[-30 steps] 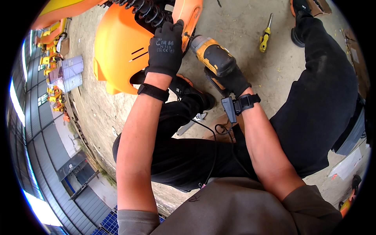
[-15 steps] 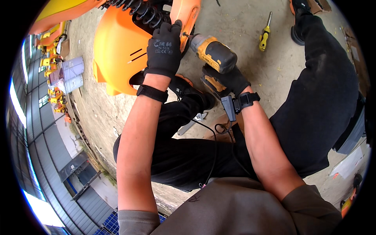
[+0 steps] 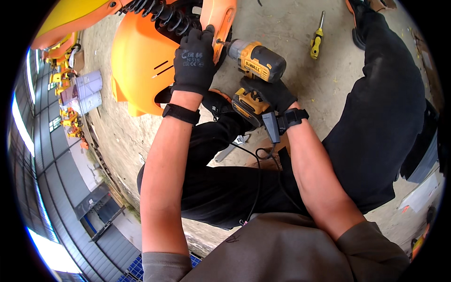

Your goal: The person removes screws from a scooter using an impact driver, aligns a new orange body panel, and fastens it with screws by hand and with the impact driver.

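- I have my left hand [image 3: 193,61] at far centre, black-gloved, fingers over the near end of the orange panel [image 3: 221,14]; cannot tell if they grip it or only press
- I have my right hand [image 3: 277,94], also gloved, closed round the handle of the drill [image 3: 260,61], just right of the left hand
- Drill is yellow and black, body tilted, nose to the left; its bit [image 3: 223,42] meets the panel by the left hand's fingers; cannot tell if seated
- Panel at far centre, right of a black spring [image 3: 176,21] and an orange shell [image 3: 145,61]
- Screwdriver [image 3: 317,43] on the floor [image 3: 291,23], far right of the drill, yellow handle toward me
- Silver tool [image 3: 230,151] nearer, low between my forearms, partly hidden
- Black cable [image 3: 259,188] hangs near my lap
- Pale purple drum [image 3: 88,87] off to the left
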A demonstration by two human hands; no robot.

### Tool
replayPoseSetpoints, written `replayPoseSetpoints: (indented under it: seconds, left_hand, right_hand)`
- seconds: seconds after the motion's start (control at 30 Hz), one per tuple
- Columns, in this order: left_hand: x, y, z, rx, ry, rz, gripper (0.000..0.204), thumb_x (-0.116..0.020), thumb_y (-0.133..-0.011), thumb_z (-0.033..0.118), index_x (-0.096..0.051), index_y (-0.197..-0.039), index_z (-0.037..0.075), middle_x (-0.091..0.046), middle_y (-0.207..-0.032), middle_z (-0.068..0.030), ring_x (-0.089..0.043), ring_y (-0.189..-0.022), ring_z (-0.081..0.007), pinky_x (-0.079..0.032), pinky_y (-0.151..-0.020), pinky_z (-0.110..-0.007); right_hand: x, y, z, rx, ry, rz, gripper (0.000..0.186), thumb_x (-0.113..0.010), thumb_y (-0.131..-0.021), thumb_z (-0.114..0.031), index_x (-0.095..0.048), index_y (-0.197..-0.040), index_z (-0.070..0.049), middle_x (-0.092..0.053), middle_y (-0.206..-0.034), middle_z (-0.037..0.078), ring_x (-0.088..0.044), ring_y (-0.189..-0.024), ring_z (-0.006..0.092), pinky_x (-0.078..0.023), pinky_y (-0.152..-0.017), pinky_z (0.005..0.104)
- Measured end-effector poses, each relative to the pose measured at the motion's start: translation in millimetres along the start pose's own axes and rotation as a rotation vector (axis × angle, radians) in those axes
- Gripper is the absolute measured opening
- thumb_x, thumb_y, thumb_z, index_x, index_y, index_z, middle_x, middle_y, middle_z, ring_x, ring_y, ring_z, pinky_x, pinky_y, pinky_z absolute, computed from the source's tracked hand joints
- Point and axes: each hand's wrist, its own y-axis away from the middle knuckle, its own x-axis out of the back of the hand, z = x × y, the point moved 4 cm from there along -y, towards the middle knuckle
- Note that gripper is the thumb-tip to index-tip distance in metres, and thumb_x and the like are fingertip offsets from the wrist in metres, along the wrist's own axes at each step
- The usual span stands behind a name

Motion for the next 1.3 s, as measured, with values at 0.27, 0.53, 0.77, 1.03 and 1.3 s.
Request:
replayPoseSetpoints:
  seconds: [0.27, 0.53, 0.77, 1.03, 1.3]
  left_hand:
    - [-1, 0, -1, -0.003, -0.006, 0.008, 0.048, -0.062, -0.081, 0.013, -0.057, -0.129, 0.013, -0.058, -0.11, -0.0142, -0.057, -0.102, -0.0336, -0.049, -0.084, -0.042]
    - [-1, 1, 1, -0.007, -0.017, 0.017, 0.047, -0.061, -0.081, 0.013, -0.057, -0.128, 0.014, -0.058, -0.109, -0.0124, -0.058, -0.099, -0.033, -0.05, -0.082, -0.041]
    - [-1, 0, 1, -0.024, -0.006, 0.028, 0.048, -0.062, -0.081, 0.011, -0.057, -0.128, 0.013, -0.059, -0.107, -0.0121, -0.057, -0.099, -0.0322, -0.049, -0.083, -0.041]
    - [-2, 0, 0, -0.039, 0.02, 0.044, 0.05, -0.063, -0.079, 0.009, -0.057, -0.128, 0.012, -0.059, -0.106, -0.0121, -0.057, -0.098, -0.0324, -0.049, -0.081, -0.041]
    - [-1, 0, 1, -0.045, 0.018, 0.053, 0.049, -0.064, -0.08, 0.009, -0.056, -0.129, 0.012, -0.059, -0.104, -0.0126, -0.058, -0.094, -0.0333, -0.049, -0.079, -0.041]
  right_hand:
    - [-1, 0, 2, -0.019, -0.003, 0.007, 0.037, -0.076, -0.079, -0.017, -0.06, -0.11, -0.005, -0.063, -0.092, 0.004, -0.061, -0.081, 0.0129, -0.051, -0.071, 0.0284]
    - [-3, -1, 6, 0.011, -0.111, -0.003, 0.036, -0.075, -0.079, -0.015, -0.06, -0.111, -0.005, -0.062, -0.09, 0.002, -0.06, -0.08, 0.0123, -0.051, -0.07, 0.0288]
    - [-4, 1, 2, -0.07, -0.17, -0.013, 0.036, -0.074, -0.079, -0.013, -0.06, -0.11, -0.005, -0.063, -0.09, 0.003, -0.061, -0.079, 0.0129, -0.051, -0.07, 0.0284]
    - [-3, -1, 4, -0.09, -0.191, -0.04, 0.036, -0.074, -0.079, -0.014, -0.06, -0.111, -0.004, -0.066, -0.093, 0.005, -0.064, -0.082, 0.0146, -0.052, -0.073, 0.0283]
    - [0, -5, 11, -0.068, -0.125, -0.042, 0.034, -0.074, -0.081, -0.015, -0.062, -0.111, -0.005, -0.065, -0.093, 0.004, -0.063, -0.084, 0.0134, -0.053, -0.074, 0.0288]
